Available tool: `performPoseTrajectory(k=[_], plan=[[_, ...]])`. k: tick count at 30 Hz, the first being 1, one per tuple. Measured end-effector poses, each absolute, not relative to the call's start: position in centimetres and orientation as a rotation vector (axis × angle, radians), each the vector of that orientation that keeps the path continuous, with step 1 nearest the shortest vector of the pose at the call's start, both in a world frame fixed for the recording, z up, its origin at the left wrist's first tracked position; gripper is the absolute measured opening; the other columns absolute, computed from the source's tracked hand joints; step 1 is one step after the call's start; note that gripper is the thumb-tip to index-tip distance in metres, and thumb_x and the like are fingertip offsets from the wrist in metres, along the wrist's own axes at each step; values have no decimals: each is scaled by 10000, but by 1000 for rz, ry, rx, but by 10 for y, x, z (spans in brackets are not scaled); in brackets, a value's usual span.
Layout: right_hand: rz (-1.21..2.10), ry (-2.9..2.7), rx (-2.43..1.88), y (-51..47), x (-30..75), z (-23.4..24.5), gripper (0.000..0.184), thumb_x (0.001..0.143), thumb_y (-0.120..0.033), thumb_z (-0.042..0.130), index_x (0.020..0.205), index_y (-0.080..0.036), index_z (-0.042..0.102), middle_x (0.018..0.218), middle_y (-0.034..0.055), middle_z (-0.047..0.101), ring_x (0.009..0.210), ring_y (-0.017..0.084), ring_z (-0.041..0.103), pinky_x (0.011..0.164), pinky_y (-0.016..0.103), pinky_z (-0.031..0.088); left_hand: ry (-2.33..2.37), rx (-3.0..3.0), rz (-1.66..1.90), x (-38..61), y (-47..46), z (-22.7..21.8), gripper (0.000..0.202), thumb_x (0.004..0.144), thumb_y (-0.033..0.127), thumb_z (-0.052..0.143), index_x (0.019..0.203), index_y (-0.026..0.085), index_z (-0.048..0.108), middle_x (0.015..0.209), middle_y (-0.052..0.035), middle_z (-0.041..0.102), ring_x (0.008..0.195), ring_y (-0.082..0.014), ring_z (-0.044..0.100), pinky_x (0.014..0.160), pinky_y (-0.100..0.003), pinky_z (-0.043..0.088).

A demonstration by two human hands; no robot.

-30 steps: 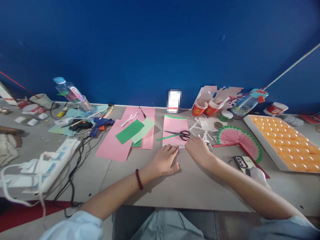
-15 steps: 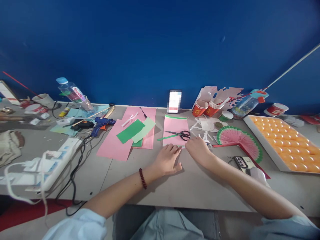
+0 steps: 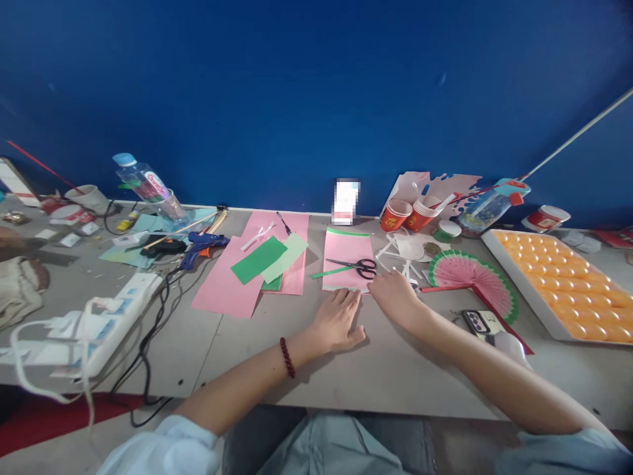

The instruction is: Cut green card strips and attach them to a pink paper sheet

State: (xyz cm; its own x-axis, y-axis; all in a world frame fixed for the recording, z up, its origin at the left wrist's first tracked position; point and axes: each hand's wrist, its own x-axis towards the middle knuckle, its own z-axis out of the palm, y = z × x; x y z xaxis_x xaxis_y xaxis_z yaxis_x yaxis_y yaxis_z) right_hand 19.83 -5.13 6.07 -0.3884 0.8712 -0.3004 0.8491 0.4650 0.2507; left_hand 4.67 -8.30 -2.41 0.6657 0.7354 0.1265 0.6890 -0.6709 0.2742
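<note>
A pink sheet (image 3: 341, 254) with a green strip along its far edge and a white strip along its near edge lies before me. Black-handled scissors (image 3: 363, 267) rest on it beside a narrow green paper strip (image 3: 329, 272). My left hand (image 3: 339, 321) lies flat at the sheet's near edge, fingers stretched forward and thumb apart. My right hand (image 3: 395, 298) is curled closed by the near right corner; whatever its fingers pinch is hidden. A small white round thing (image 3: 413, 284) shows just beyond that hand.
Left are more pink sheets (image 3: 227, 284), green paper (image 3: 260, 259), a blue glue gun (image 3: 202, 247) and a power strip (image 3: 116, 323) with cables. To the right are red paper cups (image 3: 395, 214), white paper scraps (image 3: 390, 245), a watermelon-patterned fan (image 3: 475, 277), a phone (image 3: 482, 321) and an orange-filled tray (image 3: 558, 284).
My left hand has slid slightly to the right and a little nearer me, with its forearm following. My right hand has barely shifted. The pink sheet and scissors stay put.
</note>
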Motion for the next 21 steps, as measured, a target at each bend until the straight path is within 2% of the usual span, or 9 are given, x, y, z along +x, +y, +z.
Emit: performPoseTrajectory(k=[6, 9, 15, 21], plan=[[83, 2236, 1462, -50, 201, 64, 337, 825, -4, 458, 1097, -105, 629, 961, 156, 723, 934, 263, 679, 810, 349, 450, 1188, 2714, 338, 48, -80, -22, 654, 806, 435, 491, 1350, 83, 403, 1137, -120, 548, 1054, -279, 437, 962, -398, 360], [97, 2242, 1477, -51, 203, 63, 346, 834, -19, 465, 1146, -99, 593, 951, 162, 722, 926, 262, 682, 805, 344, 445, 1192, 2729, 318, 50, -79, -19, 626, 809, 447, 489, 1331, 104, 434, 1107, -111, 553, 1029, -277, 439, 941, -392, 361], [130, 2277, 1468, -54, 204, 63, 289, 839, -35, 477, 1069, -116, 632, 964, 155, 721, 926, 268, 674, 816, 353, 419, 1204, 2756, 272, 53, -79, -16, 608, 820, 462, 479, 1323, 120, 446, 1105, -110, 555, 1034, -285, 438, 922, -407, 348], [128, 2317, 1432, -54, 210, 66, 230, 818, -31, 503, 893, -123, 701, 935, 149, 718, 943, 277, 650, 789, 355, 381, 1248, 2774, 237, 61, -82, -14, 646, 812, 469, 477, 1350, 117, 416, 1093, -118, 567, 1018, -300, 449, 874, -437, 360]])
